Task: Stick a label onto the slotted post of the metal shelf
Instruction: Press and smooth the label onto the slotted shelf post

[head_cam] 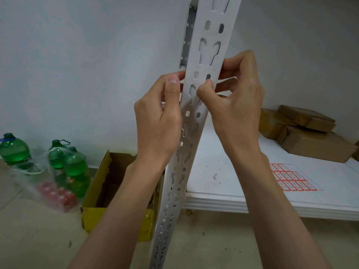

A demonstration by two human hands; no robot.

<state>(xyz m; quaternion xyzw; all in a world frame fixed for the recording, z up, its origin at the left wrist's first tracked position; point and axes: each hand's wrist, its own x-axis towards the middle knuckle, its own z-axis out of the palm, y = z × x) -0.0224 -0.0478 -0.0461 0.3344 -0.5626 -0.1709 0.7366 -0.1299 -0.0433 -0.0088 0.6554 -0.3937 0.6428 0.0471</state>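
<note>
Both hands at the white slotted metal shelf post (194, 98); label itself not visible.
I read this as placement: left hand (159, 121) curled at the post's left edge, right hand (233, 98) pinching across its front face. Next, I judge, firm thumb pressure. Red-bordered label sheet (291, 178) lies near the white shelf board's (223, 171) front edge.

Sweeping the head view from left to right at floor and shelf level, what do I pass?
Green bottles in a clear bag → open yellow box → slotted post → white shelf board → sheet of red-bordered labels → brown cardboard parcels. Both hands are higher up, on the post.
</note>
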